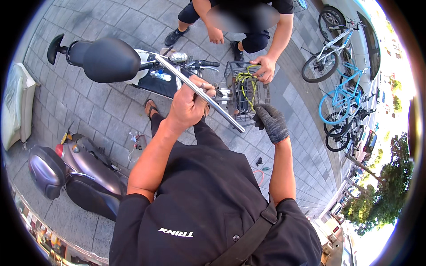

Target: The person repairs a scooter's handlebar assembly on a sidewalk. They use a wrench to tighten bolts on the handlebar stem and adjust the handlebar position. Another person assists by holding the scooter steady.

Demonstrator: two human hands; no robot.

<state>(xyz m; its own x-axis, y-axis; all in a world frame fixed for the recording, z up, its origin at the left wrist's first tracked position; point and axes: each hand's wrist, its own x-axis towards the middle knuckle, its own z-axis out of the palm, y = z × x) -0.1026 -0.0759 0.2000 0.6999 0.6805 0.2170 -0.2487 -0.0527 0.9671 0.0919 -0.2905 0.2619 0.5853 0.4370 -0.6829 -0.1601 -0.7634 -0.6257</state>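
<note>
While the left hand (191, 105) grips a straight, shiny tube (219, 111) near the basket (265, 93), the gloved right hand (271, 123) hides its palm; its grip I cannot tell.

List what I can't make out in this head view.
Head view:
Underside of the metal tube: turned away, against the left hand.
Skin of the right hand: covered by the grey glove.
Co-worker's face: blurred.
Parked car: cut off by the top edge.
Dark objects on paving: too small.

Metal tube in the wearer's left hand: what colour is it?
Shiny silver; the metal tube shows best in the head view.
</note>
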